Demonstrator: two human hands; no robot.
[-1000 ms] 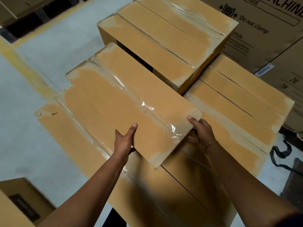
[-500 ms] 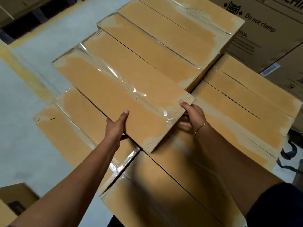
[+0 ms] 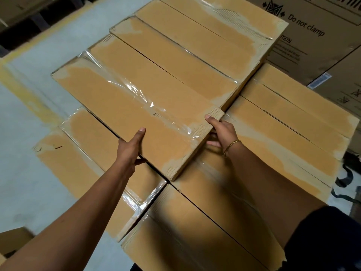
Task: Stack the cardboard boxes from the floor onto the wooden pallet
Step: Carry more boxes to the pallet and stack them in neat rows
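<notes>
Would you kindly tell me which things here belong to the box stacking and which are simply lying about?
Part of the job:
- held box, gripped by left hand and right hand
- neighbouring top box
- boxes beneath

Just lying about:
- printed "Do not clamp" carton
- black strap at the right edge

- "Do not clamp" is printed in dark letters on the side of the big box (image 3: 322,55) at the top right, just right of a crossed sign (image 3: 272,8) with small arrows.
- Below it the letters "TION" show, the start of the word hidden behind the stack; the fine lines underneath are too small to read.
- At the top edge of that box, large letters "CHIN" are cut off by the frame.
- A pale sticker (image 3: 320,81) and the marks on the lower box (image 3: 349,94) cannot be read.
</notes>
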